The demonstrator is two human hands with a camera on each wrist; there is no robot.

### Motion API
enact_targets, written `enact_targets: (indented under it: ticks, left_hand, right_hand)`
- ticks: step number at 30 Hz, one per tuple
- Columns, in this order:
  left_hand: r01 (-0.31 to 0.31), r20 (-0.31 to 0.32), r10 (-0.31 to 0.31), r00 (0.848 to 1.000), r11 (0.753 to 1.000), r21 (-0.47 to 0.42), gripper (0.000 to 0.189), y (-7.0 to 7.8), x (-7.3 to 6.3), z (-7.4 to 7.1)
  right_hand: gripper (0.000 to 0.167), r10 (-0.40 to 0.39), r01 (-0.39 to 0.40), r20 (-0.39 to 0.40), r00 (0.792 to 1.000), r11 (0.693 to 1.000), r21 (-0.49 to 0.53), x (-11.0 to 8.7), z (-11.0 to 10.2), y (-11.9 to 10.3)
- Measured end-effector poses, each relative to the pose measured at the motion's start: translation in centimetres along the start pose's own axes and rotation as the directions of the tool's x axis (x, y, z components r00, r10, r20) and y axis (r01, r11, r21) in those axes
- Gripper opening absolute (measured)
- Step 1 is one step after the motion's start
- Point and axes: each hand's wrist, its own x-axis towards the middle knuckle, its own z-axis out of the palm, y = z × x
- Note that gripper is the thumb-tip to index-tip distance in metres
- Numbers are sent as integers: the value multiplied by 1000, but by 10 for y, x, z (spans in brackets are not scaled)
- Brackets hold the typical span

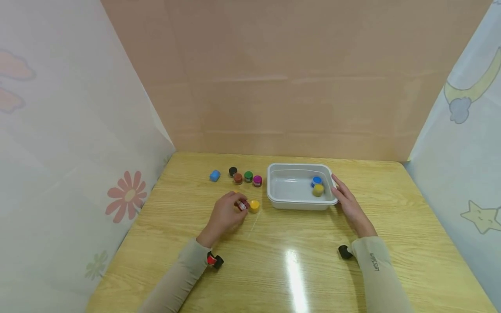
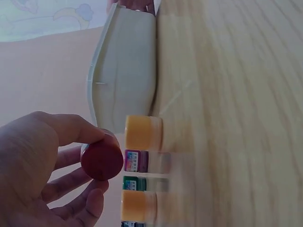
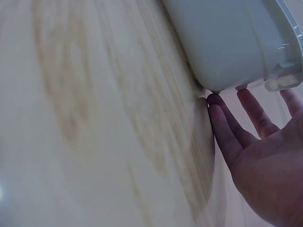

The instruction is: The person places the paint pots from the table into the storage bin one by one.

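Note:
My left hand (image 1: 225, 214) pinches a small jar with a dark red lid (image 2: 102, 161) between thumb and fingers, tipped so its lid faces the left wrist camera. Just right of those fingers stands a yellow-lidded jar (image 1: 254, 206); another orange-yellow lid is mostly hidden behind the hand. My right hand (image 1: 351, 210) rests against the right end of a white plastic tub (image 1: 299, 204), fingertips at its rim and side. Inside the tub, at its right end, lie a blue-lidded jar (image 1: 316, 181) and a yellow-lidded jar (image 1: 318, 191).
Behind my left hand are jars with black (image 1: 232, 171), brown (image 1: 238, 178), green (image 1: 248, 175) and magenta (image 1: 257, 180) lids. A small blue object (image 1: 214, 175) lies left of them. A brown-papered wall (image 1: 289, 108) borders the wooden table (image 1: 274, 261) at the back.

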Motion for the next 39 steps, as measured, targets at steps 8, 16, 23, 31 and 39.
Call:
enact_targets:
  ticks: [8, 16, 23, 31, 39]
  left_hand:
    - [-48, -22, 45, 999, 992, -114, 30, 16, 3, -9]
    - [-134, -63, 121, 991, 942, -306, 27, 40, 12, -14]
    - [-162, -64, 149, 987, 904, -395, 27, 51, 23, -6]
    - [-160, -59, 150, 987, 880, -447, 30, 59, 38, 5]
    - [-106, 10, 127, 992, 870, -481, 33, 69, 54, 20]
  right_hand:
    - [66, 4, -4, 6, 1000, 1000, 2, 0, 0, 1]
    - [67, 9, -9, 8, 1000, 1000, 10, -2, 1, 0]
    - [68, 22, -22, 12, 1000, 1000, 9, -2, 2, 0]
    - [69, 21, -22, 21, 1000, 1000, 20, -1, 1, -1]
    - [68, 3, -4, 18, 1000, 1000, 9, 0, 0, 1]
